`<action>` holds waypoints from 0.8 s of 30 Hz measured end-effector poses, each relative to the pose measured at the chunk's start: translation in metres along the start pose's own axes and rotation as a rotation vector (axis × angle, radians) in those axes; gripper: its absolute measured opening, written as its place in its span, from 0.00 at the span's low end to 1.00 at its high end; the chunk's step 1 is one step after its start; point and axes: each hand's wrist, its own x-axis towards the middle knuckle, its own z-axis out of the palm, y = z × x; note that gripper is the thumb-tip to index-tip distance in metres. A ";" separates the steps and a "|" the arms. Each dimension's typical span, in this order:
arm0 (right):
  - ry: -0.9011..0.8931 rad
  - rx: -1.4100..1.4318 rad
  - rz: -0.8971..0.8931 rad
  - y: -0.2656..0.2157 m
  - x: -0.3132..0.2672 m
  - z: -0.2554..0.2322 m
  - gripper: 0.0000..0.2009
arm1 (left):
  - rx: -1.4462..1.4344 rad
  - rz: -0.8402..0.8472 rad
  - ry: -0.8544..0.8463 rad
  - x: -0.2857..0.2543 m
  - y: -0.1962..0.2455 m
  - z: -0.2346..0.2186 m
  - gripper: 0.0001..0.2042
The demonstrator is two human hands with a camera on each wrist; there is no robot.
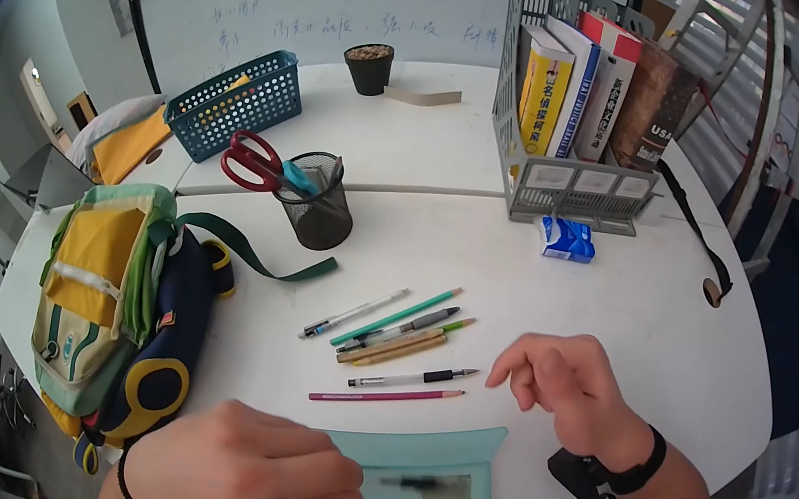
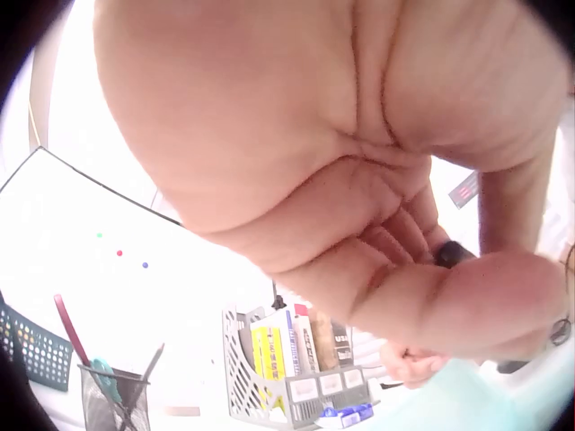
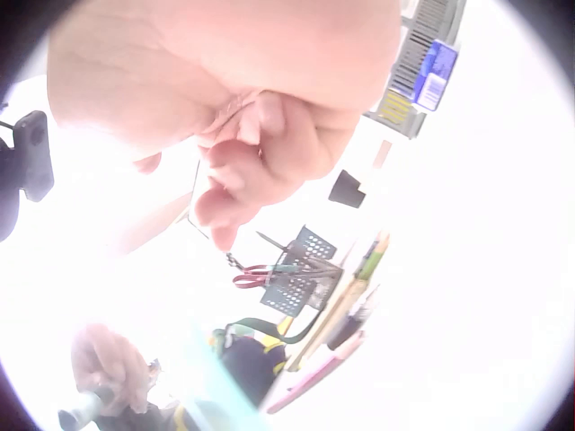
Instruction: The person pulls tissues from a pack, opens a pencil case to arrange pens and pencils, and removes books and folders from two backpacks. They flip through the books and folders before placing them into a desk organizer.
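Note:
A translucent teal pencil case (image 1: 481, 454) lies at the table's near side. Over its left part is my left hand (image 1: 255, 463), pinching a slim, blurred dark pen (image 1: 409, 482) that overlaps the case in the head view. The pen's dark end (image 2: 455, 254) shows beyond the curled fingers in the left wrist view. My right hand (image 1: 568, 388) hovers right of the case with fingers loosely bent, holding nothing. Between the hands and the pen cup lie a pink pencil (image 1: 387, 395), a black-grip pen (image 1: 413, 379), a teal pencil (image 1: 396, 317) and several other pens and pencils.
At left stands a yellow-green backpack (image 1: 103, 281), its strap (image 1: 266, 267) reaching over the table. Behind are a mesh pen cup (image 1: 320, 214) with red scissors (image 1: 252, 161), a blue basket (image 1: 237, 107), a plant pot (image 1: 368, 72), a grey book rack (image 1: 569, 186) and a blue packet (image 1: 567, 240).

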 end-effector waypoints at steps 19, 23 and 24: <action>-0.193 -0.222 -0.138 -0.036 -0.009 0.030 0.13 | 0.123 0.047 0.277 -0.016 -0.027 0.005 0.10; 0.161 -0.298 -0.127 -0.032 -0.013 0.000 0.13 | -0.089 -0.285 0.342 -0.041 -0.042 -0.020 0.04; 0.161 -0.302 -0.131 -0.035 -0.012 -0.001 0.13 | -0.108 -0.395 0.327 -0.044 -0.037 -0.032 0.05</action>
